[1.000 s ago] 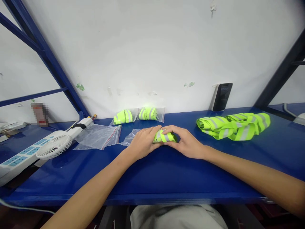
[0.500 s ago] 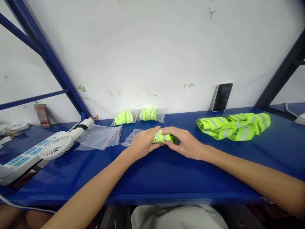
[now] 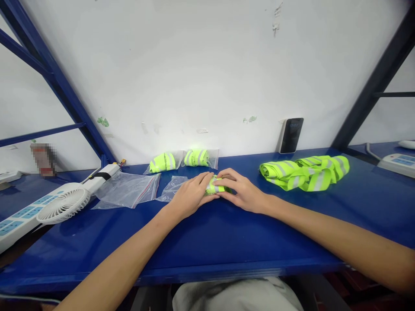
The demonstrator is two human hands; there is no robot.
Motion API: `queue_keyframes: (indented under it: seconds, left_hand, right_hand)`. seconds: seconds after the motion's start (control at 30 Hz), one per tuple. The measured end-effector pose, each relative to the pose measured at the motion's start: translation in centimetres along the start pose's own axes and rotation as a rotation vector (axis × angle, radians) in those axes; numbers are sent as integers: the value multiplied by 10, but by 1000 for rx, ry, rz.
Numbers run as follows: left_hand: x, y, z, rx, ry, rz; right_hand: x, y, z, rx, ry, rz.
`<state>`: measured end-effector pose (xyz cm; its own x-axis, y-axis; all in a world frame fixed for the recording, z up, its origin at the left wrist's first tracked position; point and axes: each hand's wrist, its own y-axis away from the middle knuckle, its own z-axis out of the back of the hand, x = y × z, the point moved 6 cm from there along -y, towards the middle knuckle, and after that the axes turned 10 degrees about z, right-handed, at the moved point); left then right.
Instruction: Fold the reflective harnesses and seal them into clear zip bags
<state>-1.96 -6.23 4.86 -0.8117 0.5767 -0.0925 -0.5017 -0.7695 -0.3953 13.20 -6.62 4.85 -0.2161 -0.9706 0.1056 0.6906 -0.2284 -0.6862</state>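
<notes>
A rolled yellow-green reflective strap [image 3: 212,186] with silver stripes lies on the blue table between my hands. My left hand [image 3: 192,193] grips its left end, fingers over the top and thumb along the near side. Wrapped round the right end is my right hand [image 3: 240,190], which hides part of the roll. Just left of my left hand lies a clear plastic bag [image 3: 171,188], partly covered by it. Behind, near the wall, are two bagged rolls, the left roll [image 3: 162,162] and the right roll [image 3: 196,157]. To the right rests a loose pile of the same straps [image 3: 304,172].
A larger clear zip bag [image 3: 128,190] lies left, beside a white fan [image 3: 65,203] and a power strip [image 3: 24,214]. A black-screened device [image 3: 291,135] leans on the wall. Blue rack posts [image 3: 69,101] rise at the left, dark ones at right.
The view has shifted slightly, so things appear further left. My right-hand fingers have moved on the roll and sit closer to my left hand. Both hands still hold it.
</notes>
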Motion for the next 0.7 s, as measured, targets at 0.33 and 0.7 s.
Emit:
queue_keyframes:
  seconds: [0.33,0.7]
  left_hand:
    - [16,-1,-1,28,194,-49]
    - [11,1,20,-187,772,257]
  right_hand:
    - [0,-2,0,2,-198,-108]
    - [12,-3,24,-77,62,-30]
